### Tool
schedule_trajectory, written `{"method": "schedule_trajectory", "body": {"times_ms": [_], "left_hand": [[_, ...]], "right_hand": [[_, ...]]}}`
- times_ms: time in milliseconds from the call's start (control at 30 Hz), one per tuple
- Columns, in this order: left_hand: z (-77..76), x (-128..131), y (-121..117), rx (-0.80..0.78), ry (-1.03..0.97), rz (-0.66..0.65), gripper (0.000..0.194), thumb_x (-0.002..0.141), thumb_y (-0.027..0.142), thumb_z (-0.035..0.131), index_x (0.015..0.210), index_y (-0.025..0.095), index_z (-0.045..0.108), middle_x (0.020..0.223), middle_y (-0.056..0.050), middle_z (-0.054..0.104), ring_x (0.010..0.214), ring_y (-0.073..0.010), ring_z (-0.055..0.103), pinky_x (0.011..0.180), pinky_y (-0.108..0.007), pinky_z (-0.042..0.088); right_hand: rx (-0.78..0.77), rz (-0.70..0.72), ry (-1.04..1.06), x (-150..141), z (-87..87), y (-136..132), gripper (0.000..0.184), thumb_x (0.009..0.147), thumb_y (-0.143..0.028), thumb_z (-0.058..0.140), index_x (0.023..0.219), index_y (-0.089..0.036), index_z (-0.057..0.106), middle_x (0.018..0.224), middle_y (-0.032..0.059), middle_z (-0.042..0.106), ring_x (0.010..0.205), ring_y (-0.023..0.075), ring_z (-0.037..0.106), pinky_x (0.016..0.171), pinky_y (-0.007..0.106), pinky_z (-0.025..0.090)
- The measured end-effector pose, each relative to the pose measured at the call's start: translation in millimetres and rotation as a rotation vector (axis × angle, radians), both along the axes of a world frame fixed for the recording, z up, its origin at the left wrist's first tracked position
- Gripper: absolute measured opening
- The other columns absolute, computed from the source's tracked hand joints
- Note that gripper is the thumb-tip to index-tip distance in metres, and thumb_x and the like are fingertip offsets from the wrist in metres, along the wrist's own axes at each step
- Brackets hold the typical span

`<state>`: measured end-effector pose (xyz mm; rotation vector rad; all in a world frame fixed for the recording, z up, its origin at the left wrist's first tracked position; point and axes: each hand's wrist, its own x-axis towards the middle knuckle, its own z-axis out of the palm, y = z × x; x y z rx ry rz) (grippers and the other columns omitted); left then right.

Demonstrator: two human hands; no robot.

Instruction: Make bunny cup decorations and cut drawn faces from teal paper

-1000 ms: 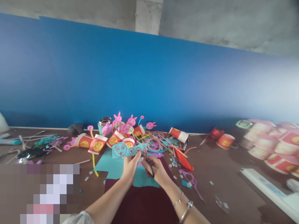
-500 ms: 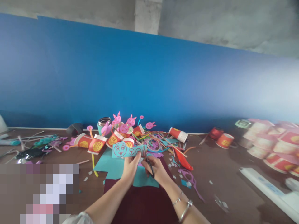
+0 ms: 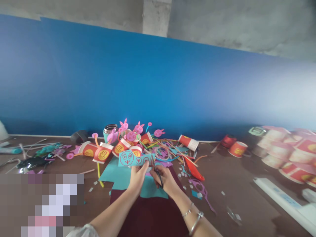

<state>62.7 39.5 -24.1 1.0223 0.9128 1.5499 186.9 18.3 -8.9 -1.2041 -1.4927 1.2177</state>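
Observation:
A strip of light-blue paper [image 3: 132, 163] with a red-drawn smiling face and small circles with hearts is pinched in my left hand [image 3: 138, 174], thumb on top near its right part. My right hand [image 3: 164, 179] grips dark-handled scissors [image 3: 159, 176]. Their blades point up and away, at the right end of the strip; whether they are cutting into it I cannot tell. Below my hands lie larger light-blue paper sheets [image 3: 153, 191] on a dark red sheet [image 3: 148, 217].
Red-and-white paper cups [image 3: 102, 153] with pink animal faces and pipe cleaners crowd the table behind my hands. Purple paper scraps [image 3: 201, 189] and a red tapered thing [image 3: 195, 169] lie right of them. Stacked cups [image 3: 296, 154] stand far right, a blue partition [image 3: 148, 82] behind.
Almost nothing differs. Both hands, the paper strip and the scissors stay in nearly the same place.

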Motion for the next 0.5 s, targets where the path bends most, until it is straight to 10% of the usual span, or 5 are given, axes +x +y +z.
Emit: {"method": "schedule_trajectory", "body": {"times_ms": [500], "left_hand": [[1.8,1.3,-1.7,-0.054,-0.004,-0.034,0.029,0.066,0.042,0.072,0.073,0.014,0.066,0.072,-0.006,0.068,0.075,-0.0206,0.063,0.072,-0.032,0.048]], "right_hand": [[0.04,-0.002,0.02,1.9,-7.6,2.8,0.034,0.074,-0.048,0.066,0.065,-0.018,0.054,0.04,-0.0061,0.047,0.033,0.0084,0.042,0.036,0.02,0.032]]}}
